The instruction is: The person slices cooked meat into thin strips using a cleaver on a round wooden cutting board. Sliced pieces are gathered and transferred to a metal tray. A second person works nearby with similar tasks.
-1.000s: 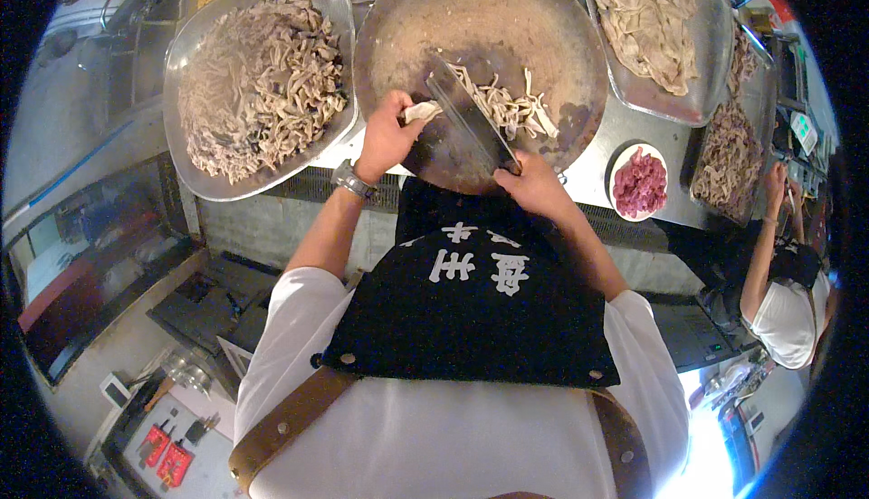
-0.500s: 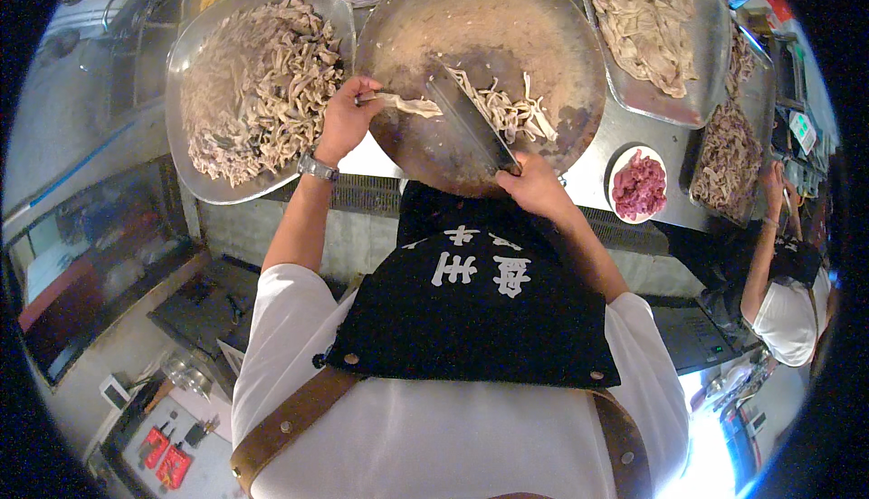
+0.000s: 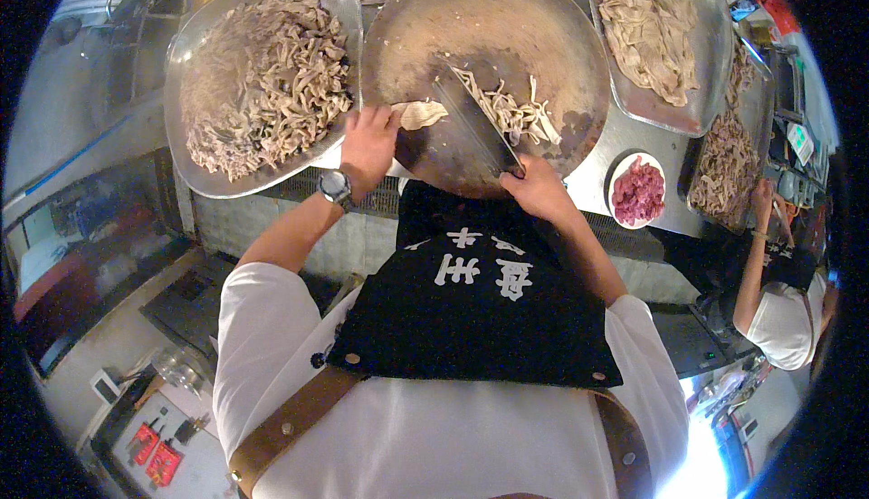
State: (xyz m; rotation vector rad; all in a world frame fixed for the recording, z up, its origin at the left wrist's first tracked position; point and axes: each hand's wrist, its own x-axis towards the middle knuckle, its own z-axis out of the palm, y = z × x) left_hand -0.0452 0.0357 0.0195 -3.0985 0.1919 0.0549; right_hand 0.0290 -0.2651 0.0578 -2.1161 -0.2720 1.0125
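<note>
A round wooden chopping block (image 3: 471, 10) lies in front of me. My right hand (image 3: 536, 184) is wrapped round the handle of a cleaver (image 3: 477, 126), whose blade slants across the block toward the far left. Beyond the blade, to its right, is a small heap of pale cut strips (image 3: 516, 110) that look like cooked tripe. My left hand (image 3: 369, 142), with a watch on its wrist, is at the block's left edge. Its closed fingers hold the end of a flat pale piece of meat (image 3: 421, 115), which lies on the block left of the blade. The thumb is hidden.
A big metal tray (image 3: 204, 182) of cut strips stands left of the block. Another tray (image 3: 670, 122) with large pale sheets is at the far right. Nearer stands a white bowl (image 3: 636, 222) of red meat. Another person's hand (image 3: 765, 199) works beside a dark tray (image 3: 701, 160) of shreds.
My left hand has turned knuckles-up and moved slightly right and nearer. The pale piece now lies flatter and wider beside the blade. The cleaver has barely moved.
</note>
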